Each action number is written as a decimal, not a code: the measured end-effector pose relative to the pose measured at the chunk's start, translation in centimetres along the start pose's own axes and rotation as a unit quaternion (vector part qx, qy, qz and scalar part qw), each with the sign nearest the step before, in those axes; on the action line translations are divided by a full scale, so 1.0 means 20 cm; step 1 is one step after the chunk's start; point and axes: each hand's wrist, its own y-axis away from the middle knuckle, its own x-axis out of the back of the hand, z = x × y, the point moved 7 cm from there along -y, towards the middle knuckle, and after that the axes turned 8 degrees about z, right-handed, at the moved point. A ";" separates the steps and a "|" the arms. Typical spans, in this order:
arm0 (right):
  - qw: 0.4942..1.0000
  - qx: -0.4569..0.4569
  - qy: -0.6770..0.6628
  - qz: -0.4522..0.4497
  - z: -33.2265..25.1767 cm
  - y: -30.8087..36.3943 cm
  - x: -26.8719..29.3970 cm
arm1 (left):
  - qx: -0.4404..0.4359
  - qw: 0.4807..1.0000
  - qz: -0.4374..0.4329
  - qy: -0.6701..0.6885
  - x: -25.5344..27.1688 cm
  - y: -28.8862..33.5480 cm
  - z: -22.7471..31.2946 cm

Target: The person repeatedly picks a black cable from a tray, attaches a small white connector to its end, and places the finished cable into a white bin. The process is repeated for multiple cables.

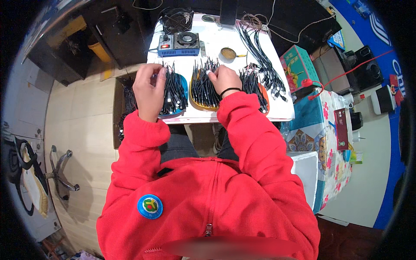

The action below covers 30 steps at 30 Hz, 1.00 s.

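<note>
Three shallow trays stand side by side along the near edge of the white table, each heaped with short black cables. My left hand (148, 91) is at the left side of the blue tray (184, 82), fingers curled in; whatever they hold is hidden. Bundled black cables (173, 93) lie in that tray, their plugs toward me. My right hand (227, 80) is closed in a pinch over the upper right of the yellow tray (203, 107) and its cables (203, 89). What sits between those fingertips is too small to tell. To its right, more cables (251, 86) fill the orange tray (265, 97).
Farther back on the table (216, 39) are a blue soldering-station-like box (178, 45) with a fan, a small round tin (227, 53) and a bundle of long black cables (258, 52). A green carton (297, 67) stands right. A box of dark cables (123, 104) is below left.
</note>
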 end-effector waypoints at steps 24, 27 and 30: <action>0.844 -0.006 -0.536 -0.027 -0.20 0.85 0.73 | 0.351 0.771 -0.158 0.507 -0.12 0.50 0.56; 0.839 -0.004 -0.543 -0.016 -0.18 0.90 0.76 | 0.325 0.767 -0.178 0.523 -0.10 0.53 0.64; 0.839 0.005 -0.544 -0.006 -0.15 0.95 0.79 | 0.317 0.754 -0.203 0.538 -0.09 0.57 0.71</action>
